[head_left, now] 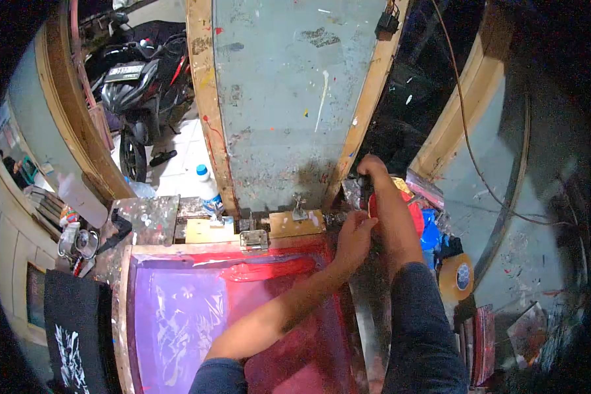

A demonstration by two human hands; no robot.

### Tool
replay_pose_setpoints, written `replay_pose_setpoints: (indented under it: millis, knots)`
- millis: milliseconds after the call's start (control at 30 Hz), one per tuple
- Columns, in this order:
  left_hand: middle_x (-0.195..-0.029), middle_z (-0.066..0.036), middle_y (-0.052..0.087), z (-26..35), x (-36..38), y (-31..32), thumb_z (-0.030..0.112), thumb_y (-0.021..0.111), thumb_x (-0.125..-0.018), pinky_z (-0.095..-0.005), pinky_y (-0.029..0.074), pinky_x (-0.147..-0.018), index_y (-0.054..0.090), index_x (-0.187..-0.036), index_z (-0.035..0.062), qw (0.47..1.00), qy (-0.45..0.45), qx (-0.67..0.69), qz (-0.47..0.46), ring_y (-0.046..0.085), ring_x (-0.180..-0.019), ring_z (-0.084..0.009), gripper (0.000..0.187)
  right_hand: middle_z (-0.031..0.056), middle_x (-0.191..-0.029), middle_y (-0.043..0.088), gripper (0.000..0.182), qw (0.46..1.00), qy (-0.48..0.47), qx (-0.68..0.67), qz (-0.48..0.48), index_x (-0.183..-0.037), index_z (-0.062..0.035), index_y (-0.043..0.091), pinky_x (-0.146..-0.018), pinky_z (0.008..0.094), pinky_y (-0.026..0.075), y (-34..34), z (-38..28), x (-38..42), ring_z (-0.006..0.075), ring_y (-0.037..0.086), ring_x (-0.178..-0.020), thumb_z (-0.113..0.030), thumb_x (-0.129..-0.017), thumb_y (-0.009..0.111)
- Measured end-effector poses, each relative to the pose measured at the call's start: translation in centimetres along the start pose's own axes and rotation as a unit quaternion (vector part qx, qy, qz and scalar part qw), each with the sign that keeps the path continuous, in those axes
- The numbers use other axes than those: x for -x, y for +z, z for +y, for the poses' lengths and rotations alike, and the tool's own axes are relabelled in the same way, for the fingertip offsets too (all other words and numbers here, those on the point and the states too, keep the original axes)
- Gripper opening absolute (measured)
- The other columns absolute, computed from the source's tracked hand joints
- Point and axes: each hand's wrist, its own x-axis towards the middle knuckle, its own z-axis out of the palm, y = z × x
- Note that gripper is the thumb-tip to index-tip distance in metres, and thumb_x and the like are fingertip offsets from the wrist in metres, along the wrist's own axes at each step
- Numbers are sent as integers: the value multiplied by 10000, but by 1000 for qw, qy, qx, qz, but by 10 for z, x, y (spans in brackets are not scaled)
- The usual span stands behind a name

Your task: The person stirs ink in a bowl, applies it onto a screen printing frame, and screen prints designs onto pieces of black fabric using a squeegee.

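Glossy red stuff [272, 268], maybe ink, sits in a thick band near the far end of the wood-edged frame [161, 249], with a purple sheet [185, 295] to its left, so from my seat on this feed I'd treat that whole area as no-touch. Both arms are out over the table [148, 213]. My left hand [354, 238] is just past the frame's right side, fingers drawn in to a pinch; might be something thin at the tips, but honestly I can't tell. My right hand [372, 165] is farther out by the dark gap, fingers curled in, and I can't see how tight that curl is or whether it's got hold of anything. Nearest to both is a round red container [415, 217], partly hidden behind the right forearm, with a blue item [429, 230] beside it and a tape roll [463, 277] nearer me. For doing this reach well, I'd keep the left elbow high because that forearm crosses right over the red area, and a droop could smear it. I'd also keep the right sleeve off the clutter and tilt the camera for a clearer look at those fingertips.
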Motion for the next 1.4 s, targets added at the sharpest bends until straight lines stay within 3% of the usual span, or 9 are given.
replay_pose_setpoints:
  millis: [67, 267, 367, 667, 767, 867, 1000, 1167, 1400]
  knots:
    - [-1098, -165, 662, 11, 5, -8, 295, 650, -972, -377, 476, -940, 580, -1254, -10, 1000, -21, -7, -2, 618, -1027, -240, 422, 160, -1268, 714, 418, 999, 41, -10, -19, -1064, -108, 794, -935, 416, 578, 0, -2, -4, 269, 710, -1160, -181, -652, 788]
    - [-1141, -174, 678, -6, 2, -15, 292, 675, -949, -393, 482, -953, 586, -1265, 2, 999, 39, -26, 0, 634, -1064, -278, 438, 155, -1122, 759, 337, 995, -49, 61, 56, -1029, -113, 793, -835, 428, 605, 27, 36, -68, 250, 743, -1056, -202, -711, 730]
    - [-1173, -200, 677, -18, -6, -17, 290, 680, -940, -400, 485, -961, 584, -1269, -6, 996, 57, -67, 6, 643, -1086, -311, 453, 137, -933, 764, 236, 991, -131, 2, -28, -925, -44, 779, -781, 382, 567, -28, 51, -24, 218, 707, -845, -227, -799, 697]
    - [-1125, -228, 713, -45, -49, -32, 252, 734, -824, -454, 512, -954, 650, -1190, -31, 979, 115, -167, 13, 681, -1091, -363, 470, -37, -926, 677, 75, 911, -231, -316, -130, -979, -90, 697, -716, 296, 513, -73, 86, 52, 94, 604, -838, -108, -907, 683]
    - [-916, -105, 739, -35, -70, -41, 212, 741, -850, -378, 575, -768, 721, -1051, 3, 939, 144, -309, 43, 701, -831, -234, 290, -56, -927, 659, 31, 896, -247, -343, -136, -966, -104, 678, -722, 291, 513, -76, 87, 60, 77, 597, -845, -127, -953, 693]
    - [-982, -194, 763, -38, -105, -51, 159, 740, -749, -424, 574, -873, 749, -1067, 21, 941, 146, -305, 21, 741, -936, -354, 347, -58, -909, 653, 44, 875, -257, -384, -146, -961, -100, 672, -720, 278, 510, -81, 84, 70, 71, 598, -826, -137, -969, 694]
    - [-935, -155, 776, -66, -159, -43, 141, 806, -730, -395, 590, -807, 776, -1038, 34, 961, 101, -251, 52, 754, -840, -297, 328, -57, -914, 650, 61, 861, -245, -425, -136, -994, -96, 672, -741, 266, 504, -88, 82, 77, 73, 607, -840, -153, -981, 689]
    - [-897, -89, 778, -63, -176, -22, 156, 891, -774, -319, 583, -758, 794, -996, 32, 995, 18, 65, 68, 727, -766, -195, 272, -35, -920, 660, 140, 845, -254, -458, -105, -1022, -74, 688, -743, 270, 505, -91, 79, 83, 90, 616, -866, -202, -971, 712]
    - [-880, -50, 757, -95, -217, -14, 173, 879, -820, -286, 564, -694, 779, -985, -8, 977, 166, 137, 0, 687, -739, -132, 265, -13, -935, 664, 131, 824, -209, -512, -125, -1053, -71, 681, -735, 277, 538, -74, 80, 74, 106, 633, -842, -171, -972, 703]
